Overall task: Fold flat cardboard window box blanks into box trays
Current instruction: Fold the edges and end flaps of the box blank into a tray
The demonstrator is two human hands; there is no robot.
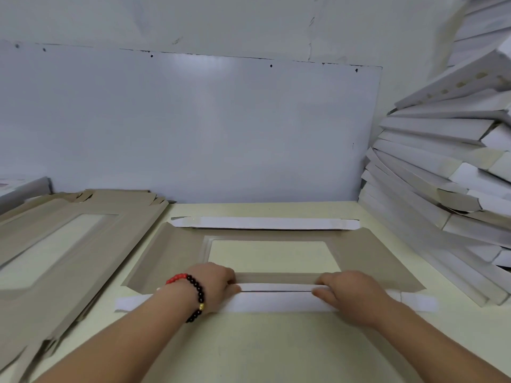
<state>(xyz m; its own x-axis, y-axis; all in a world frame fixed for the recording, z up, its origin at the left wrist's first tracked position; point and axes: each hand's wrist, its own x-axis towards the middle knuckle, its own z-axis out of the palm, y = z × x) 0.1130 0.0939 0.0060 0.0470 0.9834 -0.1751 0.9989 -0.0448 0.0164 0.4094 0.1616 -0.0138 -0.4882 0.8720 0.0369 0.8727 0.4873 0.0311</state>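
Note:
A flat brown cardboard blank [182, 261] with a rectangular window lies on the pale table, its brown side up. Its far long flap [265, 223] is folded over and shows its white side. The near long flap [276, 299] is folded up toward the window, white side showing. My left hand [213, 286], with a red and black bead bracelet on the wrist, grips that near flap at its left part, fingers curled over the top edge. My right hand [348, 294] grips the same flap further right, thumb on the white face and fingers over the edge.
A stack of flat brown window blanks [63, 244] lies at the left. A tall leaning pile of folded white trays [442, 175] fills the right side. A grey-white wall panel [193, 128] stands behind the pale table [262, 349].

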